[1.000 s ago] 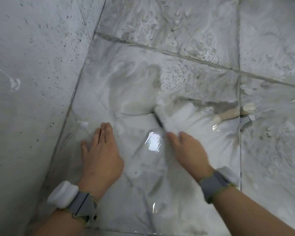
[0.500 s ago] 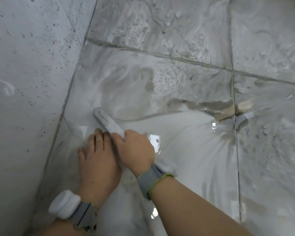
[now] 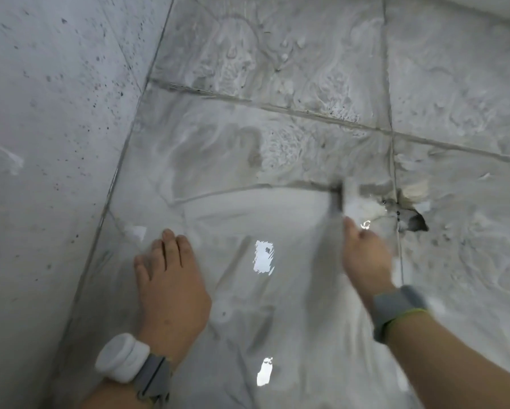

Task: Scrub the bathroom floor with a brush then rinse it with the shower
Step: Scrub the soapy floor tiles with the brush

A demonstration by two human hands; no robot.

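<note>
Two bare hands are down on the wet, grey marbled tile floor (image 3: 277, 149), one on each side of the bright patch of reflected light (image 3: 264, 256) that sits on the soapy film. The left hand (image 3: 171, 287) lies just to the left of that patch, palm flat on the tile, fingers straight and held close together, pointing away from the person, the wrist bent back as if weight rests on it. The right hand (image 3: 364, 255) is to the right of the patch and a little farther out; it is smeared by motion, its fingers curled round the handle of a white scrubbing brush (image 3: 349, 202), whose head is on the floor beyond the knuckles, up and to the right of the light patch. How the fingers lie on the handle I cannot tell through the blur.

One brush is all I count. Each forearm wears one grey wrist strap: the left strap (image 3: 152, 376) carries a round white puck, the right strap (image 3: 396, 311) has a yellow-green edge. A second, smaller glint (image 3: 265, 371) lies below the light patch, nearer the person. Four floor tiles meet at the dark grout cross up and to the right of the patch. A small dark hole (image 3: 416, 222) shows just past the brush. Left of the patch rises one pale, black-speckled wall (image 3: 41, 143)
</note>
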